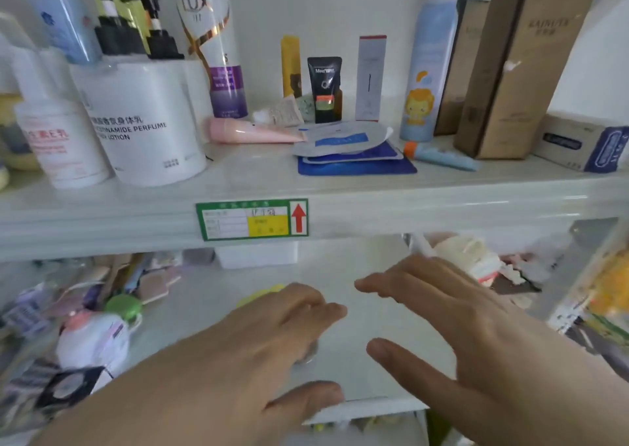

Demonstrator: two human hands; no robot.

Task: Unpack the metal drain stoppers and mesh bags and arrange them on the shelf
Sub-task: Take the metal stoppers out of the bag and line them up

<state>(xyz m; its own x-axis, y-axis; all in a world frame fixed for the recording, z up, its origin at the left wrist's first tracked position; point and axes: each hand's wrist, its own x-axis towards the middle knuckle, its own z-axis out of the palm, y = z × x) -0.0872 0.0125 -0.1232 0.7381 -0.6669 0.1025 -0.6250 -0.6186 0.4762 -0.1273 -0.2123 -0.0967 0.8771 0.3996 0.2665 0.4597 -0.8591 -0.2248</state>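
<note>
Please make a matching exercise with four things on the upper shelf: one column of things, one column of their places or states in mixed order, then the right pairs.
Things:
1. pink tube
2. black tube
3. brown box
4. large white lotion bottle

Places or states:
A. tall, leaning, at the right
B. lying on its side
C. standing on its cap, at the middle back
D. standing at the left front

Pairs: 1-B, 2-C, 3-A, 4-D

This looks like a stockroom or small warehouse. Above the hands, the shelf edge (442, 207) carries a green location label (252, 220) with a red arrow. Lotion bottles (146, 122) and boxes (524, 71) stand on it.
</note>
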